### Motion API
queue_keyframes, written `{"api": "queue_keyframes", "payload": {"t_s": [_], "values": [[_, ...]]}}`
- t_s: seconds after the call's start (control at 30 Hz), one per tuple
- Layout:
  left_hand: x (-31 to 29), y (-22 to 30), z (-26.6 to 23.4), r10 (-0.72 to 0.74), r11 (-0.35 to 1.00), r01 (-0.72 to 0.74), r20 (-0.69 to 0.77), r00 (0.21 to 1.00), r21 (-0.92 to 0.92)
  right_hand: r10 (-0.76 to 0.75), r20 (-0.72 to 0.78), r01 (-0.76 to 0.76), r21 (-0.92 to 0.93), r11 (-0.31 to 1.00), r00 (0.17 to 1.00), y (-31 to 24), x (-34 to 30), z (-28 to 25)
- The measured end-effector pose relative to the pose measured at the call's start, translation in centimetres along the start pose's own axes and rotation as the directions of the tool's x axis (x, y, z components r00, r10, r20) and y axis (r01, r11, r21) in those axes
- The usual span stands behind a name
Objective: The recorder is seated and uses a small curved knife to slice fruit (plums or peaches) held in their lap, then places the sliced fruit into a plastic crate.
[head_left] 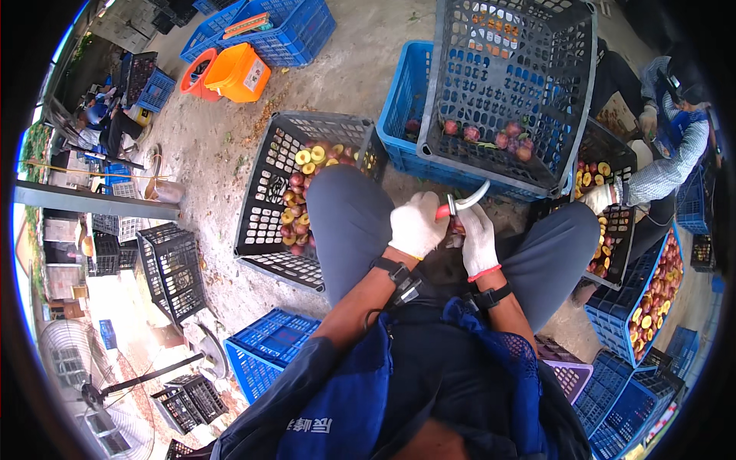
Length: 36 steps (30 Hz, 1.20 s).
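Observation:
My left hand (418, 225), in a white glove, is closed round the red handle of a curved knife (469, 199). Its pale blade arcs up to the right, past the fingertips of my right hand (479, 236). That hand, also gloved, curls round a small dark red plum (458, 225), mostly hidden between the hands. Beyond my left knee, a black crate (268, 165) contains whole and halved plums (297, 201) with yellow flesh. Straight ahead, a dark grey crate (510, 84) with a few whole plums (512, 141) rests tilted on a blue crate (399, 115).
At right, a co-worker's gloved hand (599, 198) reaches over another black crate (613, 264) of cut plums. Behind it stands a blue crate (636, 307) full of halves. Orange buckets (238, 73) stand far left; a blue crate (268, 337) is by my left elbow, near a fan (84, 376).

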<state>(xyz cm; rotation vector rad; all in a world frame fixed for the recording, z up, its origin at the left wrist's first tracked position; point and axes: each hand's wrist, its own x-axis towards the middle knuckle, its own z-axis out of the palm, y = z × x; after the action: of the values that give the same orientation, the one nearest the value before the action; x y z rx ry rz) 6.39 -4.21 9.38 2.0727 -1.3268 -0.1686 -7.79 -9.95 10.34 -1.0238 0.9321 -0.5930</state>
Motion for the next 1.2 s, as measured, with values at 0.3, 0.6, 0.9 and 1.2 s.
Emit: {"api": "queue_keyframes", "payload": {"t_s": [0.3,0.6,0.9,1.2], "values": [[0.8,0.0,0.2,-0.307,0.556,0.384,0.247,0.919,-0.737,-0.150,0.005,0.123,0.543,0.831,0.989,-0.3,0.5,-2.3],[-3.1,2.3,0.5,-0.260,0.420,0.531,0.463,0.847,-0.735,-0.252,0.114,0.159,0.519,0.840,0.961,2.1,1.2,-1.6],[-2.6,1.7,1.3,-0.095,0.761,0.422,0.560,0.823,-0.492,-0.183,0.181,0.077,0.478,0.875,0.966,1.2,0.5,-1.3],[-4.3,-2.7,6.8,0.288,0.940,-0.186,0.373,0.882,-0.285,-0.165,0.152,0.147,0.119,0.982,0.974,1.1,0.9,-0.4]]}}
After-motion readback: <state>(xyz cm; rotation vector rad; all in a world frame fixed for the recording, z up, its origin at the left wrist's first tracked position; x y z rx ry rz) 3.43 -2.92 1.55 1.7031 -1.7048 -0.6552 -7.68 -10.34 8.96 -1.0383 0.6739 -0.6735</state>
